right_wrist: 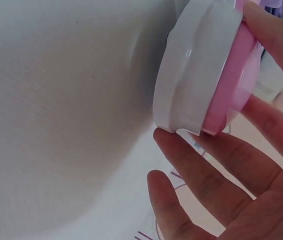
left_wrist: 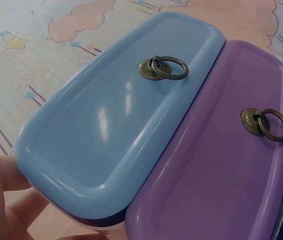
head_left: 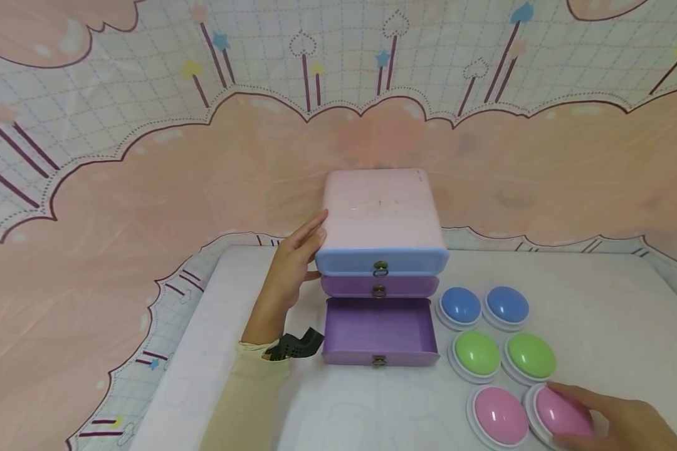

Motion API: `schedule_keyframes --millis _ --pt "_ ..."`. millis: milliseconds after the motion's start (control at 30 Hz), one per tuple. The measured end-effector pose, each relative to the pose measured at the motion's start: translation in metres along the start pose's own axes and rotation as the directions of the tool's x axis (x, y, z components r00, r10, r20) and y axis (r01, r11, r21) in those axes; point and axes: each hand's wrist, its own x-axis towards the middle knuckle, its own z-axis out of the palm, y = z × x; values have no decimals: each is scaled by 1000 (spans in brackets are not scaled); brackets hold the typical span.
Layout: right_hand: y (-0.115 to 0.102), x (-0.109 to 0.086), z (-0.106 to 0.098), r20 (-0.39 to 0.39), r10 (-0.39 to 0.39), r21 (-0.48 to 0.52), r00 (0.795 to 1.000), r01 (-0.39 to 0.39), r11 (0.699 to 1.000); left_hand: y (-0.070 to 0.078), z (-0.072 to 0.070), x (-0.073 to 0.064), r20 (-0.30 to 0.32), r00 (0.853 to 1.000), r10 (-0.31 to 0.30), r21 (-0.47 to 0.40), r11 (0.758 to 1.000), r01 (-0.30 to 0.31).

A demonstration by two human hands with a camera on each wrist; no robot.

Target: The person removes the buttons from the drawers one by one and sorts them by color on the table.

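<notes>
My left hand [head_left: 290,266] rests against the left side of a small drawer cabinet [head_left: 380,207] with a pink top; its fingers lie fairly straight along the side. The cabinet has a blue top drawer [left_wrist: 106,120] and a purple middle drawer [left_wrist: 206,150], both pushed in, with brass ring pulls. Its purple bottom drawer [head_left: 379,332] is pulled out, showing its inside. At the lower right, my right hand [head_left: 632,416] holds a pink dome button [right_wrist: 231,85] with a white base between thumb and fingers. In the right wrist view, several fingertips touch the button's edge.
Right of the cabinet, blue buttons [head_left: 461,305], green buttons [head_left: 477,352] and another pink button [head_left: 501,414] stand in pairs on the white table [head_left: 203,351]. Behind the cabinet hangs a patterned cloth [head_left: 259,169]. A black strap [head_left: 296,344] is on the left wrist.
</notes>
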Motion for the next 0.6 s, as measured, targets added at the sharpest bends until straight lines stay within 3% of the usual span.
schedule_keyframes --millis 400,600 --pt "2 -1 2 -1 9 4 1000 -9 1000 0 0 0 -7 1000 1 3 1000 -1" --pt "3 -4 13 -23 -40 3 999 40 999 0 0 0 -10 1000 -6 5 1000 6"
